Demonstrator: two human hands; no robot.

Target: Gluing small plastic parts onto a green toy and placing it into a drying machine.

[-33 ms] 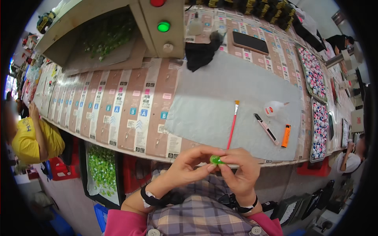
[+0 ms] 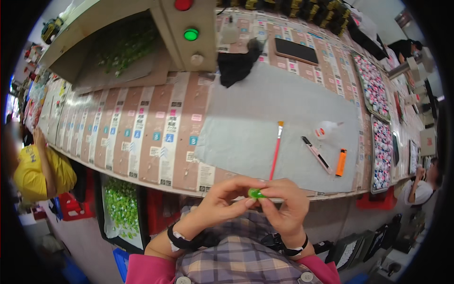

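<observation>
Head view: two-hand fingertip hold on a small green piece

Position. The small green piece (image 2: 256, 193) is held between the two hands, off the worktop (image 2: 118, 156), in line with its near edge and in front of the plaid garment (image 2: 236, 251).

Hand state. The left hand (image 2: 222, 202) is narrowed, with thumb and forefinger pinched at the left side of the piece. The right hand (image 2: 287, 206) is likewise narrowed, pinching the right side. The fingers cover much of the piece, so its full shape and any contact detail cannot be told.

Surroundings. A grey sheet (image 2: 241, 123) covers the worktop ahead of the hands. On it lie a brush (image 2: 275, 154) with a red handle, a pen (image 2: 317, 155), an orange tool (image 2: 340, 163) and a small bottle (image 2: 327, 129). The brush handle ends just beyond the fingertips.

Handling guidance. The piece appears smooth and glossy, so it may slip under uneven pressure. The operator should press lightly and equally from both sides, using the finger pads rather than the nails. One hand should act as the fixed support while the other makes small adjustments. Spreading the fingertips toward the rim would expose more of the surface to view. Holding the piece slightly farther over the grey sheet would probably make a dropped piece easier to recover.
</observation>
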